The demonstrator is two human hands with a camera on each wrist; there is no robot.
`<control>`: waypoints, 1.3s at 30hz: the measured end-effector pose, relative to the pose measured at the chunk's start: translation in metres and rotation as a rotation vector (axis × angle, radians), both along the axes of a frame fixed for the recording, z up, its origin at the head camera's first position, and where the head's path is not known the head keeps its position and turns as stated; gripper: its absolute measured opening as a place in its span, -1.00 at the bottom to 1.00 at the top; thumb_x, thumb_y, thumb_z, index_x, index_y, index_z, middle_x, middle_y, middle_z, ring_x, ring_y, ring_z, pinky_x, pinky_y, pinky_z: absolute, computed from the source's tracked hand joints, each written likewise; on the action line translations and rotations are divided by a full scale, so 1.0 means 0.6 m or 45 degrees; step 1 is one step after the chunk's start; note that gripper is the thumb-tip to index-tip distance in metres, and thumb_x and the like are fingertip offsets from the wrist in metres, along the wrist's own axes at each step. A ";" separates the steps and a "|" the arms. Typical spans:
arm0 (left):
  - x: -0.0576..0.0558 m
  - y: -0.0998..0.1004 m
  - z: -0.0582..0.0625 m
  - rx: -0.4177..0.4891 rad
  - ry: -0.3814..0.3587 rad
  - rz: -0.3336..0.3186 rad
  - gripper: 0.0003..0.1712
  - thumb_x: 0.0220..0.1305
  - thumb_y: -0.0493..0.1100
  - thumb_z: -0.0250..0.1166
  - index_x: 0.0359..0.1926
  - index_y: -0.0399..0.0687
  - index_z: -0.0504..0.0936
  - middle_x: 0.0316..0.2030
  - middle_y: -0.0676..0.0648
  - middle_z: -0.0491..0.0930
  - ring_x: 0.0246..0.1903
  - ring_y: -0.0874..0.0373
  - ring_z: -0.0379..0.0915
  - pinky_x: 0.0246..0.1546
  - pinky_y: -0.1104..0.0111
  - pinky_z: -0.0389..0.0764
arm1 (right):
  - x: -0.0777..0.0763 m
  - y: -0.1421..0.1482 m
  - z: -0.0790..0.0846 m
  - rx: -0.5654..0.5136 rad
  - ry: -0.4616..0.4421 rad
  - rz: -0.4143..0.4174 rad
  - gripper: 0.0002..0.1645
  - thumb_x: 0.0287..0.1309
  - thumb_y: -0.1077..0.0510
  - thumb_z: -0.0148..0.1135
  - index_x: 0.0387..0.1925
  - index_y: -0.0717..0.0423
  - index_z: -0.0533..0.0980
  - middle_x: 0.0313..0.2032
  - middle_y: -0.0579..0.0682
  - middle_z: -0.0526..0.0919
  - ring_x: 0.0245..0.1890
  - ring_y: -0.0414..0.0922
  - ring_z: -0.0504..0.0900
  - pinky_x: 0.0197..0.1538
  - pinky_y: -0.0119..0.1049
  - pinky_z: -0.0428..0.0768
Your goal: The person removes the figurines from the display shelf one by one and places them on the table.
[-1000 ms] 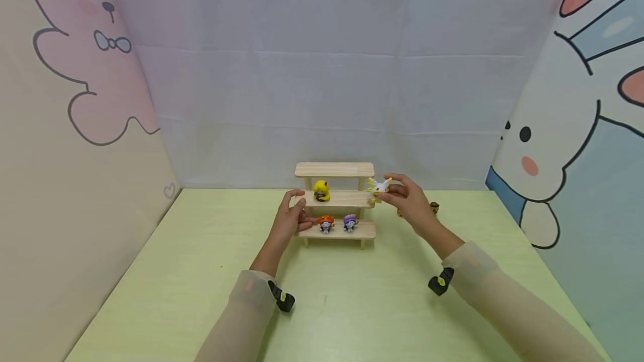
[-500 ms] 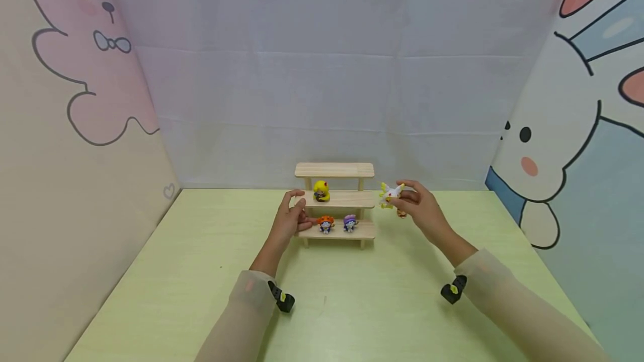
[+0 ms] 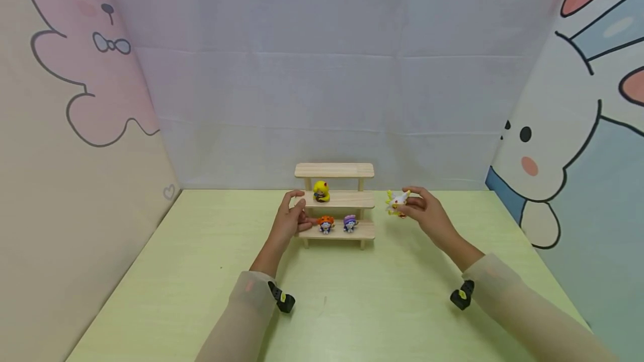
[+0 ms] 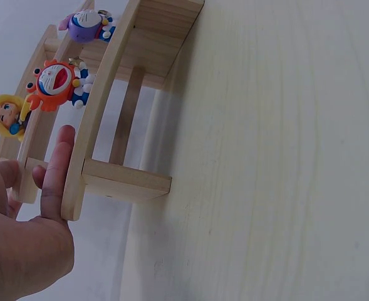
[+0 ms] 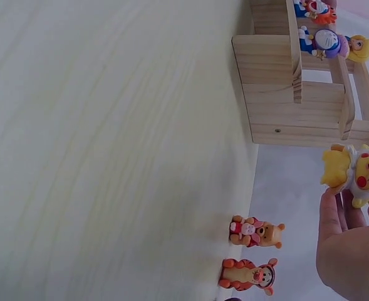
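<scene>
A three-tier wooden display shelf (image 3: 334, 200) stands at the back of the table. My left hand (image 3: 289, 220) grips its left end, with the thumb at the middle tier and a finger along the lower tier. To the right of the shelf, my right hand (image 3: 427, 217) pinches a yellow figurine in a white hood (image 3: 397, 202), held above the table; its red cheek shows in the right wrist view. The middle tier bears a yellow-haired figurine (image 3: 321, 191). On the bottom tier sit an orange crab-hooded figurine (image 4: 54, 86) and a purple-hatted figurine (image 3: 349, 223).
In the right wrist view, a bear figurine (image 5: 257, 231) and a striped tiger figurine (image 5: 250, 274) stand on the table (image 5: 109, 157) by my right hand. Part of another purple thing (image 5: 233, 299) shows at the lower edge. A white curtain (image 3: 332, 71) hangs behind.
My right hand has moved right and slightly down, away from the middle tier, carrying the white-hooded figurine. My left hand has stayed at the shelf.
</scene>
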State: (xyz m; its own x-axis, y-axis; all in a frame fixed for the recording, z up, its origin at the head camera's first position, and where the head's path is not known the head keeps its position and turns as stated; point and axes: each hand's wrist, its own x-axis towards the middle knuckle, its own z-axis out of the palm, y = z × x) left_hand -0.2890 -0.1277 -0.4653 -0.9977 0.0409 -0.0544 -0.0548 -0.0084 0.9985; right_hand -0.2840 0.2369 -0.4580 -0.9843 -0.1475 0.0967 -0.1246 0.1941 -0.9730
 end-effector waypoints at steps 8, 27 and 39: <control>0.000 0.000 -0.004 0.001 0.015 0.002 -0.54 0.66 -0.04 0.02 0.44 -0.02 0.30 -0.42 -0.10 0.42 -0.32 0.00 0.76 -0.25 0.27 0.79 | 0.001 0.012 -0.020 0.069 -0.003 -0.018 -0.31 0.40 0.11 0.34 0.43 0.16 0.30 0.17 0.26 0.60 -0.03 -0.37 0.68 0.15 -0.26 0.68; 0.002 0.000 -0.004 -0.014 0.020 0.008 -0.55 0.67 -0.05 0.00 0.45 -0.03 0.30 -0.44 -0.09 0.41 -0.35 0.04 0.75 -0.27 0.28 0.79 | 0.004 0.029 -0.051 0.150 -0.054 0.029 -0.26 0.44 0.10 0.29 0.45 0.31 0.21 0.18 0.32 0.52 0.02 -0.31 0.61 0.18 -0.17 0.66; 0.000 -0.003 -0.001 0.009 -0.006 -0.020 -0.53 0.66 -0.03 0.02 0.46 0.02 0.27 -0.40 -0.15 0.42 -0.23 -0.14 0.76 -0.11 0.10 0.78 | 0.000 0.027 -0.074 0.127 -0.061 0.045 -0.27 0.42 0.22 0.29 0.45 0.38 0.18 0.14 0.36 0.52 -0.05 -0.33 0.62 0.01 -0.38 0.69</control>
